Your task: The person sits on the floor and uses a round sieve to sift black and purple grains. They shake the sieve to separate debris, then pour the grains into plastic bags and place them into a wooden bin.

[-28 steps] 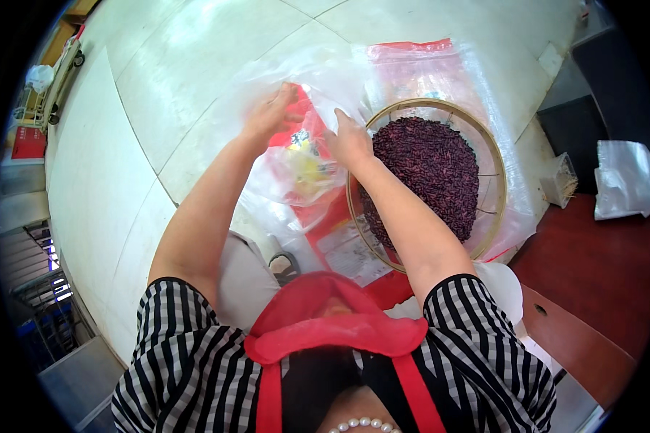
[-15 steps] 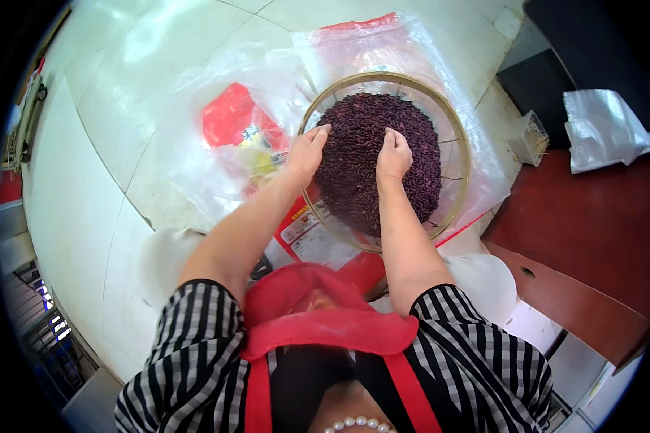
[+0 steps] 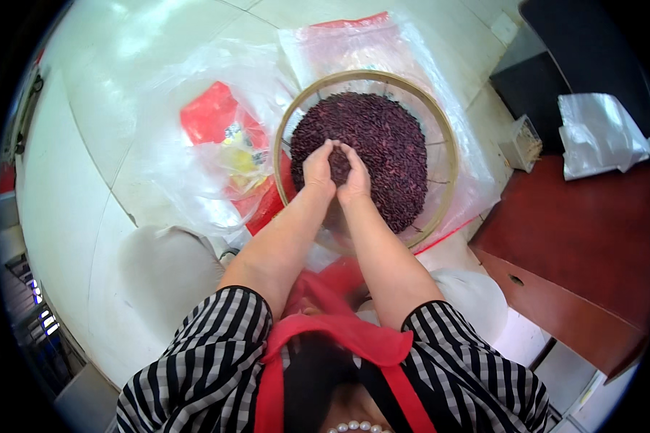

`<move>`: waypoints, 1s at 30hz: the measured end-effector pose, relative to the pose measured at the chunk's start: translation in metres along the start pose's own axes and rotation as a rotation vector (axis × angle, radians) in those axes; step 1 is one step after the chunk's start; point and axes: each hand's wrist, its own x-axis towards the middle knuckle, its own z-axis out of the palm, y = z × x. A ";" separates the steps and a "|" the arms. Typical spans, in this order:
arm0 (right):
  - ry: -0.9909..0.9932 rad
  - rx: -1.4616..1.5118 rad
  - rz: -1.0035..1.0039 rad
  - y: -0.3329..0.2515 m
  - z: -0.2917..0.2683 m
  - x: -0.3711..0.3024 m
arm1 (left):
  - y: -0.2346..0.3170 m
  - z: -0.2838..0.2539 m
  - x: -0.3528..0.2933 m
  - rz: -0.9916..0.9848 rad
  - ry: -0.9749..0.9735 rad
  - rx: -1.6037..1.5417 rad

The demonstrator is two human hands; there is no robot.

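Observation:
A round sieve [image 3: 451,169] with a tan rim and pale mesh holds a broad heap of dark purple-red kidney beans [image 3: 390,144]. Over the left part of the heap, my left hand [image 3: 317,170] and my right hand [image 3: 356,177] are cupped side by side, fingertips nearly meeting. A small scoop of beans [image 3: 339,163] shows in the hollow between them. Both palms are mostly turned from sight, so how many beans each one carries is hidden.
Crumpled clear plastic bags [image 3: 173,137] with a red printed patch lie left of the sieve; a flat plastic sack [image 3: 477,173] lies under it. At right stand a reddish-brown wooden cabinet [image 3: 556,231], a silvery bag [image 3: 603,133] and a small clear container [image 3: 520,148].
My hands, apart over the heap before, have come together and nearer to me, cupped around some beans. The sieve appears slightly further left in view.

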 end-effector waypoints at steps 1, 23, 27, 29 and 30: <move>-0.006 0.084 0.036 0.000 0.002 -0.003 | 0.000 -0.004 0.001 -0.008 -0.019 -0.047; -0.345 -0.222 0.089 0.108 0.186 0.023 | 0.214 -0.029 -0.018 0.403 0.093 -0.217; -0.206 -0.286 0.030 0.057 0.163 -0.003 | 0.178 -0.045 0.004 0.532 0.183 -0.032; -0.056 -0.409 -0.119 0.021 0.136 0.001 | 0.150 -0.048 0.012 0.574 0.121 0.385; 0.040 -0.471 -0.237 0.003 0.119 0.008 | 0.137 -0.046 0.012 0.589 0.079 0.595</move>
